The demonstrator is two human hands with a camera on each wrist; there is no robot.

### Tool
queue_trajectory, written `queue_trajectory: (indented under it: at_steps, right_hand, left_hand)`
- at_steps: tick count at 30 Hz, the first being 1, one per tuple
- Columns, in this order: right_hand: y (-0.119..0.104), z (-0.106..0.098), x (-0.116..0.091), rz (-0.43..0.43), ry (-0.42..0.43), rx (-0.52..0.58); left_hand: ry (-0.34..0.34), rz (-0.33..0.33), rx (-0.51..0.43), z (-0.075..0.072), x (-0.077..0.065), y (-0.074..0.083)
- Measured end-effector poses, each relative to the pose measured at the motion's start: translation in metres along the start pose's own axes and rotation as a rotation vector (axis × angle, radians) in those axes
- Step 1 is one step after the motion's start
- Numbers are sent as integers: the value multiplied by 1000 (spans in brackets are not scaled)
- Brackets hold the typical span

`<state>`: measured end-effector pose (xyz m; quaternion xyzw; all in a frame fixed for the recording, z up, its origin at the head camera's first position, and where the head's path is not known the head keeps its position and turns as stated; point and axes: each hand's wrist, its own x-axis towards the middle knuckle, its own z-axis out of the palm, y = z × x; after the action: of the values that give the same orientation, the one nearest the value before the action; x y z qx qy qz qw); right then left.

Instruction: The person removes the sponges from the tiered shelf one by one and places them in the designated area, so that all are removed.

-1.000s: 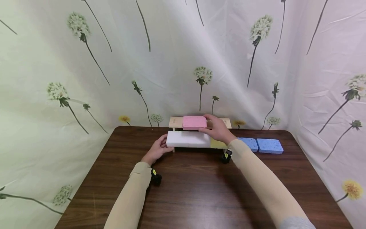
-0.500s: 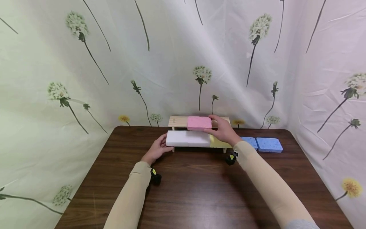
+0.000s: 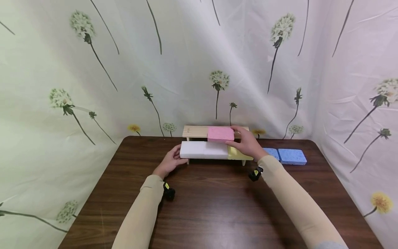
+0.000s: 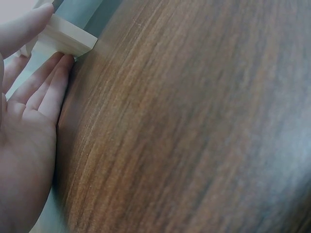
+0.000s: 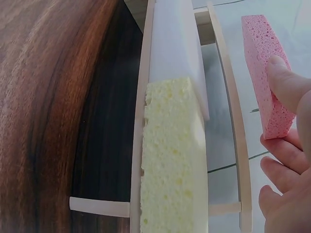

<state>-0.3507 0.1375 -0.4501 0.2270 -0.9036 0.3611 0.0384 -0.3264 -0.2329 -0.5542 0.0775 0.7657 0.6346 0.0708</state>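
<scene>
Right now my right hand (image 3: 247,142) is pinching one end of the pink sponge (image 3: 220,133) between thumb and fingers — the rest is jutting out leftward, apart from the yellow sponge (image 5: 167,155) on the wooden stand (image 3: 195,131). My left hand (image 3: 168,163) is resting, fingers nearly straight, at the stand's left end.
</scene>
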Motion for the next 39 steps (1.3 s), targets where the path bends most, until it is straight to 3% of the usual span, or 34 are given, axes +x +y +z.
queue_trajectory:
  at_steps: [39]
  right_hand:
    - [30, -36, -51, 80, 29, -41]
  left_hand:
    - [20, -8, 22, 0, 1, 0]
